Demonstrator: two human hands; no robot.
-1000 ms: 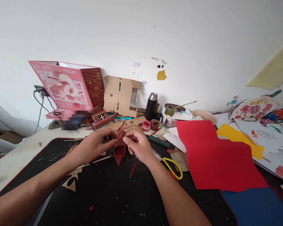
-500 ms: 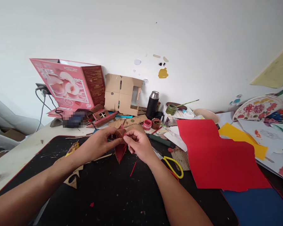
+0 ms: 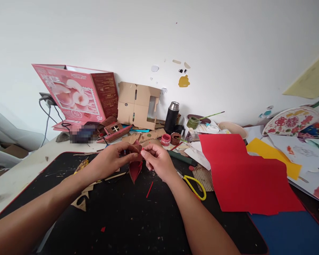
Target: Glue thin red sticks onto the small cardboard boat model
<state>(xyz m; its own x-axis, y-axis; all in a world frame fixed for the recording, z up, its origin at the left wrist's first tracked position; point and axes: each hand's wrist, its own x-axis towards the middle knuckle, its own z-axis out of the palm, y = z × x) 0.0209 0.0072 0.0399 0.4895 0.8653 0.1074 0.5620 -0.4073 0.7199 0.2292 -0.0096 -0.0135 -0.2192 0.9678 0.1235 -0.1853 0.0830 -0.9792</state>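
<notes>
Over the black mat point(image 3: 122, 219) on the bench, the left hand point(image 3: 110, 161) grips a dark-red folded cardboard piece point(image 3: 135, 166) while the right hand point(image 3: 156, 161) fingers pinch a small red sliver point(image 3: 143, 150) at its top, apparently mid-attachment, needing steady alignment.

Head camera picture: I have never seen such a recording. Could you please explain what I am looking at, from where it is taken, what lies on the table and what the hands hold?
The camera sits on a person's head and looks forward and down, so both arms are the wearer's own. The left hand and right hand together hold a small dark red cardboard piece above a black mat. On the mat lie a red stick and yellow-handled scissors. To the right lies red paper. Behind stand a black flask and a pink box.
</notes>
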